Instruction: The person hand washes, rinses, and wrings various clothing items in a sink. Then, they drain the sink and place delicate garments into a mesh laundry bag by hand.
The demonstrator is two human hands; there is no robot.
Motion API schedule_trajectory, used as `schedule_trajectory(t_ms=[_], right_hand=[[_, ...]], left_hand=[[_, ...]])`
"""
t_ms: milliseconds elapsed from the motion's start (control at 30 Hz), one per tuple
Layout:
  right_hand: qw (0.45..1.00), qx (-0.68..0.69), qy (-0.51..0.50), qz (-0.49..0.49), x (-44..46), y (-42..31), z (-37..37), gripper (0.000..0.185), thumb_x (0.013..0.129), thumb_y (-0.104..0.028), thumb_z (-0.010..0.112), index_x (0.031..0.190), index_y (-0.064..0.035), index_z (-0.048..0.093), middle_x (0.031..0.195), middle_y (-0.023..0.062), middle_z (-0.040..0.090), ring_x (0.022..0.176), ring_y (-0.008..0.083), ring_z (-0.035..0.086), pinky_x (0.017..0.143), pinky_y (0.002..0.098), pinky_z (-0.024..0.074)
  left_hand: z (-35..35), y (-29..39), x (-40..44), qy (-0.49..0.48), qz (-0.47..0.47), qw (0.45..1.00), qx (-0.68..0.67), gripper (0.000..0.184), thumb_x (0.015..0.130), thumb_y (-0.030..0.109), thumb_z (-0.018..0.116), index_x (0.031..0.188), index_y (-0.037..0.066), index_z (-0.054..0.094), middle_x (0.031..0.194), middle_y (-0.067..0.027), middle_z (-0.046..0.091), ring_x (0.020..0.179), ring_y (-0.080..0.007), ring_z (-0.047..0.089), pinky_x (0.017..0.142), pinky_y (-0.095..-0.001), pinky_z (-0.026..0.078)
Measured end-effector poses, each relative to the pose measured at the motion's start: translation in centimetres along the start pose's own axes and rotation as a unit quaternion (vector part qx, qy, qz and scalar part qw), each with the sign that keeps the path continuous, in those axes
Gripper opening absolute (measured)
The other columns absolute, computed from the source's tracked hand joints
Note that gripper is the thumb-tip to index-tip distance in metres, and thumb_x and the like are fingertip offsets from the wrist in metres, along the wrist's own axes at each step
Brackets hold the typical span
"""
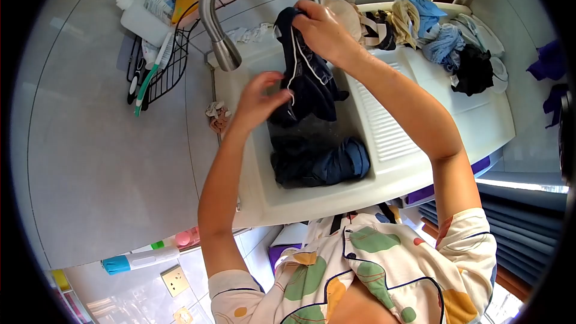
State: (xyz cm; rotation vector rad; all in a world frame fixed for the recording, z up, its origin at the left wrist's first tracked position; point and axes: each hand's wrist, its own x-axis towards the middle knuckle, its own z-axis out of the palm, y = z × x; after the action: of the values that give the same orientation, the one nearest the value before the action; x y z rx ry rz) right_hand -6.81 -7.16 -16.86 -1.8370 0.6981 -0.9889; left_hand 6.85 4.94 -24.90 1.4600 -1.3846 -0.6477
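My right hand [327,33] grips the top of a wet dark navy garment [305,78] with a white drawstring and lifts it over the sink basin [257,171]. The garment hangs down towards the water. Beside its left edge is my left hand [261,99], fingers spread, with the tips next to the drawstring; whether they touch it I cannot tell. Lower in the basin, dark blue and black clothes [339,165] lie bunched in the water.
A curved metal faucet [227,54] arches over the basin's back left. To the right is a ridged washboard [390,120], with several garments [444,45] piled behind it. A wire rack [174,66] with brushes and pump bottles [144,18] hangs at left.
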Motion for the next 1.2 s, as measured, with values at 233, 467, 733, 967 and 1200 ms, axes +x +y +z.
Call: schedule_trajectory(t_ms=[233,467,733,967,1200], right_hand=[[0.992,-0.086,0.084,-0.045,0.8,-3.2,-0.7,0.027,0.073,-0.024,0.044,0.078,0.0028,0.049,0.073,0.0229,0.053,0.077,0.0385,0.051,0.067,0.0402,0.0392],[0.911,-0.348,-0.093,-0.199,-2.1,7.4,0.1,0.019,0.069,-0.013,0.051,0.085,-0.0034,0.048,0.085,0.0167,0.047,0.081,0.0333,0.049,0.066,0.0398,0.0434],[0.866,-0.438,-0.241,0.022,-11.2,25.2,7.5,0.029,0.073,-0.021,0.049,0.099,-0.0076,0.044,0.094,0.0142,0.046,0.096,0.0299,0.044,0.070,0.0426,0.0419],[0.798,-0.579,-0.146,0.081,-17.5,34.8,12.4,0.046,0.069,-0.021,0.053,0.111,-0.0075,0.041,0.111,0.0170,0.041,0.106,0.0342,0.034,0.082,0.0463,0.0340],[0.691,-0.471,-0.499,0.225,-14.1,29.7,9.5,0.044,0.066,-0.021,0.054,0.108,-0.0062,0.047,0.110,0.0166,0.045,0.100,0.0319,0.043,0.084,0.0373,0.0362]], left_hand=[[-0.5,0.9,0.3,0.108,-0.075,0.986,0.098,0.026,0.073,0.022,0.061,0.085,-0.001,0.057,0.070,-0.0039,0.058,0.062,-0.0150,0.051,0.060,-0.0248,0.041],[-5.7,-4.8,-2.6,0.192,-0.154,0.965,0.088,0.023,0.077,0.016,0.055,0.093,0.000,0.055,0.080,-0.0080,0.057,0.073,-0.0143,0.052,0.066,-0.0247,0.041],[8.7,-17.6,-6.2,-0.073,-0.274,0.904,0.320,0.025,0.069,0.012,0.049,0.093,0.006,0.053,0.088,-0.0176,0.055,0.085,-0.0341,0.052,0.074,-0.0406,0.041],[14.1,-22.7,-8.3,-0.171,-0.395,0.854,0.294,0.033,0.073,0.013,0.041,0.104,0.003,0.045,0.093,-0.0235,0.053,0.088,-0.0361,0.051,0.076,-0.0427,0.041],[8.3,-20.6,-7.7,-0.176,-0.290,0.938,0.078,0.019,0.073,0.018,0.054,0.083,0.002,0.053,0.076,-0.0124,0.056,0.072,-0.0235,0.054,0.065,-0.0329,0.041]])
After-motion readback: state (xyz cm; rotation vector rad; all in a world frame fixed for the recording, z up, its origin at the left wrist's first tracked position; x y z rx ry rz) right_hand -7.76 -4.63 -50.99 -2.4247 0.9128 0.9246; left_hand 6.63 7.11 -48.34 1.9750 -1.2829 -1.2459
